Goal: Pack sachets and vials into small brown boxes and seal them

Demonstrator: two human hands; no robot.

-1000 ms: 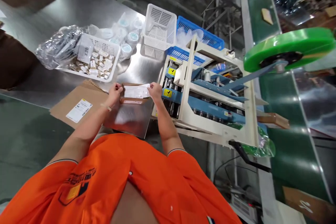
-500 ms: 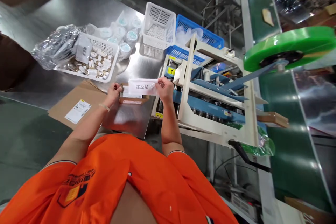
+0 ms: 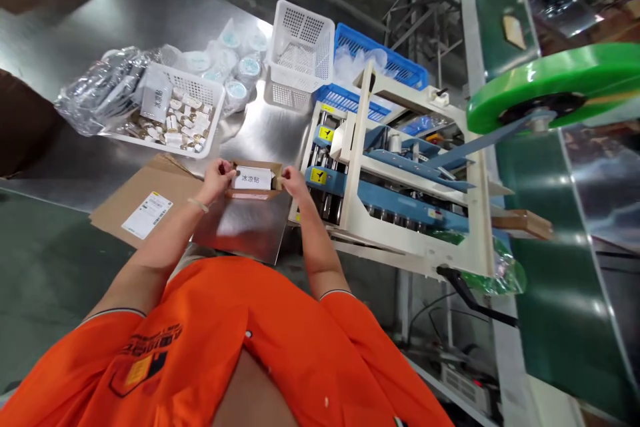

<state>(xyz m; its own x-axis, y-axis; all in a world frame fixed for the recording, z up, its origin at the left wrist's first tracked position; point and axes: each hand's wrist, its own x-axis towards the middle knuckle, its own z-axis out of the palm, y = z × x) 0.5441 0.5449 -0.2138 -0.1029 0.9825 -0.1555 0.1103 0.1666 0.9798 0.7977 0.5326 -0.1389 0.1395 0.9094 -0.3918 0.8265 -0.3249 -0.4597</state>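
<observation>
A small open cardboard box [image 3: 273, 193] sits on the metal table in front of me. Inside it lies a white packet [image 3: 253, 179] with dark printed characters, filling most of the opening. My left hand [image 3: 219, 180] is closed at the box's left end, fingers pinching its edge by the packet. At the other end my right hand [image 3: 294, 182] pinches the right edge or flap, its fingertips partly hidden. Left of the box, a flattened cardboard piece [image 3: 117, 203] with a white label [image 3: 147, 215] lies at the table's front edge.
A white basket [image 3: 214, 121] of small items stands behind, with plastic-wrapped packets [image 3: 107, 90] beside it. Several round tubs [image 3: 236, 90], a white crate [image 3: 303, 73] and a blue crate [image 3: 407, 73] stand farther back. To the right are a taping machine [image 3: 357, 167] and a green conveyor [image 3: 545, 227].
My right hand has lowered the white packet into the box, let it go, and moved left to the box's right end. My left hand has stayed at the left end.
</observation>
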